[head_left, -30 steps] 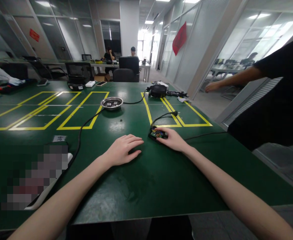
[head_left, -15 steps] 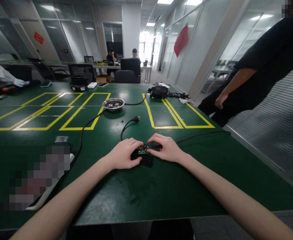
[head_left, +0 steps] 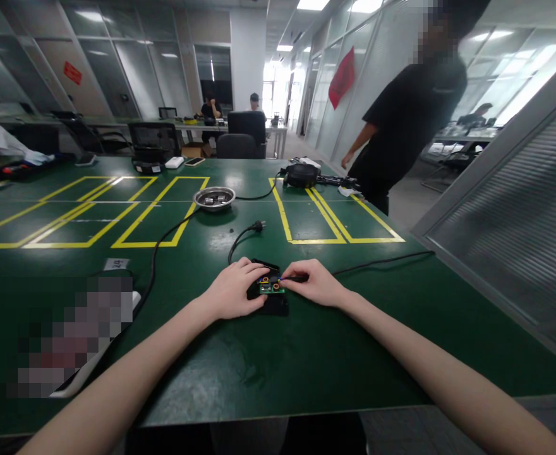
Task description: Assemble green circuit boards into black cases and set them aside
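Observation:
A green circuit board (head_left: 271, 287) with copper coils lies in front of me, over black casing pieces (head_left: 275, 308). My left hand (head_left: 234, 289) grips the board's left side, thumb below and fingers above. At the board's right edge, my right hand (head_left: 316, 283) pinches a black cable (head_left: 299, 278) where thin coloured wires come out of it. A two-pin plug (head_left: 259, 225) on a short black cord lies just beyond my left hand. My fingers cover the left part of the board.
A metal bowl (head_left: 215, 198) with small metal parts stands farther back on the green table (head_left: 221, 379). A white power strip (head_left: 76, 382), partly blurred, lies at left. A black bundle (head_left: 301, 175) sits at the back. A person (head_left: 405, 120) in black is at right.
My right hand's fingers have closed in on the cable's end, and more of the board now shows. The person in black at right has moved farther away down the table's side.

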Demonstrator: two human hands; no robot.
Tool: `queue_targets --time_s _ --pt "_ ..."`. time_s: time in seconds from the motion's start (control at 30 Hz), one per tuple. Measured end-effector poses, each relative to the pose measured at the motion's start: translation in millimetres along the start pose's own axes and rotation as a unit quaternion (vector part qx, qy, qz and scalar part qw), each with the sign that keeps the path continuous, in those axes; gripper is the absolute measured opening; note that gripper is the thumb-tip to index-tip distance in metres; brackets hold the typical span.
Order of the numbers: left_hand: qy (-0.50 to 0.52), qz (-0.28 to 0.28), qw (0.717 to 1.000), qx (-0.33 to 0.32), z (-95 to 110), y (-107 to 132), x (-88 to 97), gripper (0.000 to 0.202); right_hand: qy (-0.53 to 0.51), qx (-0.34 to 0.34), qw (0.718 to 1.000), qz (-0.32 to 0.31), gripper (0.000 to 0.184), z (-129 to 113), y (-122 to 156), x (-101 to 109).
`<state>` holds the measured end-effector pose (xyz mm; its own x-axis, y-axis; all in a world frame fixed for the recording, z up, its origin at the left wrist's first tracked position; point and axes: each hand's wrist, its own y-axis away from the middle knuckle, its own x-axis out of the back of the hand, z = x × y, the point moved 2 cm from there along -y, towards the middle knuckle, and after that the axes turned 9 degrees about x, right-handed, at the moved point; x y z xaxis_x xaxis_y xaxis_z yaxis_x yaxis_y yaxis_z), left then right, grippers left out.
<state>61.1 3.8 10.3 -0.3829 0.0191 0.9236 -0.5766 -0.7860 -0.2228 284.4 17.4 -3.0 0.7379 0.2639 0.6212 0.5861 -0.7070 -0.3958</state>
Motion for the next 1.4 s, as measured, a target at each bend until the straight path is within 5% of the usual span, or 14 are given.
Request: queue_targets --time_s 0.27,0.73,0.97,1.2,1.4 --pt "0.000 0.013 1.000 0.000 1.5 0.8 4.3 0.042 0.105 0.035 0.993 0.041 0.008 4.7 -5.0 -19.0" --pt "0.015 0.000 1.000 -0.017 -12.0 -3.1 6.9 0.043 0.138 0.015 0.988 0.063 0.010 9.4 -7.4 -18.7" --pt "0.061 0.063 0.995 -0.036 -15.3 -0.6 31.7 0.022 0.090 0.048 0.990 0.094 0.013 -2.0 -7.4 -10.6" --pt "0.008 -0.056 0.998 0.007 -11.0 0.9 36.3 0.014 0.032 0.095 0.995 0.004 0.012 -17.4 2.2 -12.0" --pt "0.105 -0.117 0.987 0.038 -13.9 -0.4 30.5 0.011 0.031 0.087 0.995 -0.024 0.011 -11.1 0.0 -11.4"
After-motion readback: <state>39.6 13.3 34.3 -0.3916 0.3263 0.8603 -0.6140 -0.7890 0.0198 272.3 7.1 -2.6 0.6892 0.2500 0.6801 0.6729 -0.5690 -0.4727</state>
